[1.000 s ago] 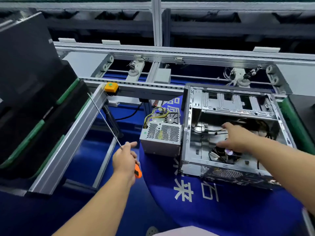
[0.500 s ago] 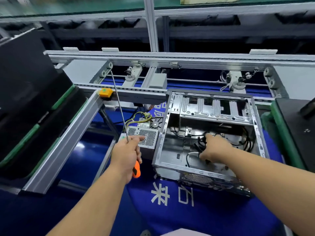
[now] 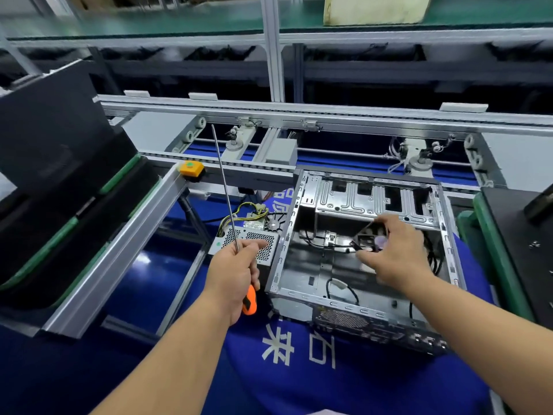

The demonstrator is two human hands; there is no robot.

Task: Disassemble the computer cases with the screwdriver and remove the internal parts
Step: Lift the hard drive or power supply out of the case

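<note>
An open metal computer case [image 3: 302, 235] lies on its side on a blue cloth [image 3: 299, 369]. My right hand [image 3: 398, 253] is inside the case and grips a small black fan [image 3: 369, 236], lifted above the case floor. Black cables [image 3: 341, 290] trail across the bottom of the case. My left hand [image 3: 235, 271] holds a long screwdriver [image 3: 226, 187] by its orange handle, with the thin shaft pointing up and away. A removed grey power supply [image 3: 254, 238] with yellow wires sits to the left of the case, behind my left hand.
An aluminium conveyor frame [image 3: 119, 253] runs along the left and across the back, with an orange button box [image 3: 188, 169] at its corner. Black panels [image 3: 51, 163] are stacked at the left. A green-edged dark surface [image 3: 514, 250] lies at the right.
My right hand has closed on the black fan and raised it from the case floor. My left hand stayed put while the screwdriver shaft swung more upright. The camera view shifted.
</note>
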